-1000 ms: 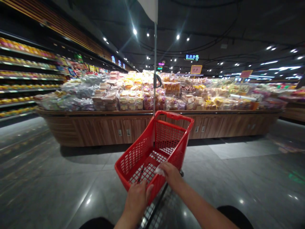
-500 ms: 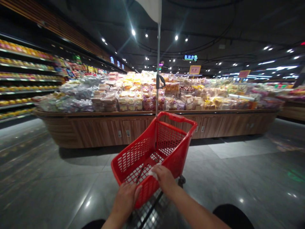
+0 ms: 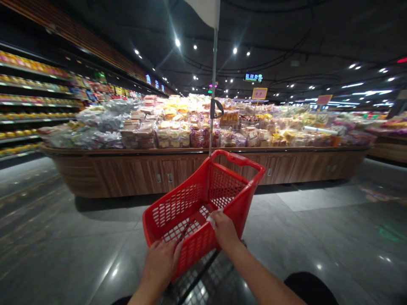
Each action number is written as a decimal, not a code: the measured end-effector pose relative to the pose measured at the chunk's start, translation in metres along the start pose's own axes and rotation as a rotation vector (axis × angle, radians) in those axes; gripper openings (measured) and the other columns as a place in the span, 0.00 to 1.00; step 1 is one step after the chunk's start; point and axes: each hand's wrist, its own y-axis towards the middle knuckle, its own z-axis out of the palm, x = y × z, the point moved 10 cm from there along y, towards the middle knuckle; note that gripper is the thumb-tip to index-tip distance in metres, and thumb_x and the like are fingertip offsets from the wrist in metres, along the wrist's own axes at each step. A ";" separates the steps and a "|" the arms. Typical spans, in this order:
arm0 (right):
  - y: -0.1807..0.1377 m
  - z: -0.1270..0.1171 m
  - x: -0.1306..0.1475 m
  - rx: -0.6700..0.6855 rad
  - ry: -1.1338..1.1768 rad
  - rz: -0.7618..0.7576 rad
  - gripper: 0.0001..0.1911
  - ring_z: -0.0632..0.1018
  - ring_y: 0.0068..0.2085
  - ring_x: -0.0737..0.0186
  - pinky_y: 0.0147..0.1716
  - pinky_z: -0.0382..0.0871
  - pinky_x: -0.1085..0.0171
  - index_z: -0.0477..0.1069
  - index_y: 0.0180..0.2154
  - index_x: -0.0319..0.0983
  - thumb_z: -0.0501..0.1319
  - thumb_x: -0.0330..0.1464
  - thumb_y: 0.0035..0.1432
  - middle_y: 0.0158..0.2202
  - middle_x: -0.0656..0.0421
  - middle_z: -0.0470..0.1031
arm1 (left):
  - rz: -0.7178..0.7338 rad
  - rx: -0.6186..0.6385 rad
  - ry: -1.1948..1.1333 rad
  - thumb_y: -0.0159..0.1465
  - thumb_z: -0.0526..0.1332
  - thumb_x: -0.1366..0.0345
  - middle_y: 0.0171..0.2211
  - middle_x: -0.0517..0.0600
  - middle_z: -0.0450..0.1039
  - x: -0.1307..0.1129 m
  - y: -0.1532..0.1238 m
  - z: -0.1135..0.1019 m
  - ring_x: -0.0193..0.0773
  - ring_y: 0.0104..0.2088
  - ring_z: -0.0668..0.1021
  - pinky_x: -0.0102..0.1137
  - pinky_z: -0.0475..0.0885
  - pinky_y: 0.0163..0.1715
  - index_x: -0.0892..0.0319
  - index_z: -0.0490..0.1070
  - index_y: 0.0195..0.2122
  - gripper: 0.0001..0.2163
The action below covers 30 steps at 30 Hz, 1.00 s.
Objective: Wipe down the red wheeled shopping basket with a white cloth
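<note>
A red plastic shopping cart basket (image 3: pixel 190 203) stands in front of me with nothing visible inside. My left hand (image 3: pixel 160 263) grips its near rim on the left, fingers curled over the edge. My right hand (image 3: pixel 223 228) grips the near rim on the right and also has a small white scrap pinched under its fingers. A thin metal pole (image 3: pixel 213 89) with a white flag rises from the cart's far end.
A long wooden display island (image 3: pixel 133 169) piled with bagged baked goods (image 3: pixel 178 123) runs across ahead. Stocked shelves (image 3: pixel 28 101) line the left wall. Grey tiled floor (image 3: pixel 318 220) spreads to both sides. Yellow price signs hang above the island.
The cart's near end has swung left and both hands shifted left with it. The display island sits slightly closer.
</note>
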 end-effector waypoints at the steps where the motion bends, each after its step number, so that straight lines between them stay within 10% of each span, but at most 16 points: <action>1: -0.003 0.008 0.009 0.019 0.014 -0.014 0.14 0.74 0.43 0.62 0.45 0.65 0.65 0.72 0.38 0.38 0.51 0.22 0.55 0.39 0.55 0.75 | -0.018 -0.007 -0.003 0.66 0.39 0.55 0.28 0.51 0.76 -0.008 0.005 -0.004 0.41 0.34 0.76 0.38 0.64 0.42 0.57 0.71 0.29 0.23; 8: -0.001 0.023 0.039 0.093 0.054 -0.121 0.12 0.74 0.42 0.62 0.43 0.65 0.66 0.71 0.40 0.40 0.55 0.25 0.55 0.40 0.57 0.75 | -0.252 0.089 0.031 0.65 0.37 0.51 0.32 0.55 0.76 -0.008 0.029 0.009 0.45 0.33 0.78 0.35 0.68 0.30 0.58 0.69 0.39 0.24; 18: 0.029 -0.063 -0.037 -0.092 -0.126 0.015 0.16 0.73 0.50 0.61 0.52 0.62 0.61 0.72 0.43 0.37 0.52 0.23 0.56 0.46 0.53 0.74 | -0.207 0.083 0.091 0.66 0.37 0.52 0.32 0.54 0.76 0.019 0.026 0.005 0.46 0.34 0.78 0.35 0.69 0.30 0.57 0.70 0.37 0.23; 26: 0.003 0.005 0.022 0.043 -0.104 -0.070 0.16 0.72 0.51 0.60 0.52 0.63 0.63 0.71 0.46 0.38 0.52 0.24 0.58 0.49 0.53 0.73 | -0.192 0.056 0.087 0.66 0.38 0.53 0.32 0.54 0.76 0.015 0.023 0.003 0.43 0.34 0.78 0.34 0.68 0.32 0.58 0.69 0.37 0.23; 30: 0.007 -0.014 0.021 0.062 -0.093 -0.084 0.19 0.73 0.49 0.61 0.51 0.64 0.63 0.72 0.46 0.41 0.52 0.22 0.55 0.47 0.56 0.74 | -0.198 0.079 0.094 0.66 0.39 0.52 0.33 0.54 0.76 0.034 0.022 0.006 0.44 0.36 0.78 0.34 0.68 0.33 0.58 0.69 0.35 0.22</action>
